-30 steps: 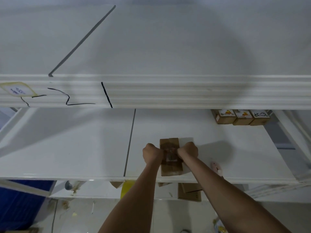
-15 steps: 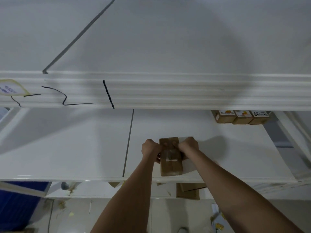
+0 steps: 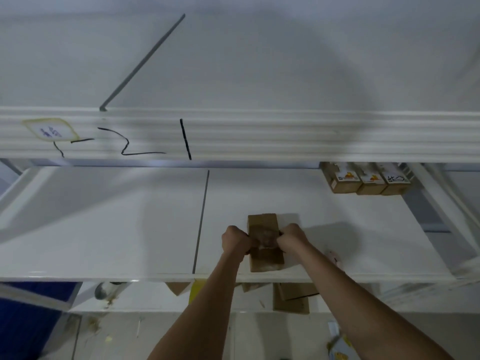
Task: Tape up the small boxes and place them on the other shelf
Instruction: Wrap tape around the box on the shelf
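Note:
A small brown cardboard box (image 3: 262, 224) lies on the white shelf (image 3: 130, 229) near its front edge. My left hand (image 3: 234, 239) is closed against the box's left side and my right hand (image 3: 292, 238) against its right side. Between the two fists a shiny strip of clear tape (image 3: 265, 237) crosses the box top. The box's middle is hidden by my fingers. Three taped small boxes (image 3: 363, 181) with labels stand in a row at the shelf's back right.
The upper shelf's white beam (image 3: 259, 136) with black marker lines runs across above. Pieces of cardboard (image 3: 291, 298) lie on the lower level under the shelf edge. A blue bin (image 3: 28, 323) sits at the lower left. A pink object (image 3: 333, 257) lies beside my right forearm.
Both hands have slid along the box, first away from me, then back toward its middle. The view has shifted slightly. The box stays in place on the shelf.

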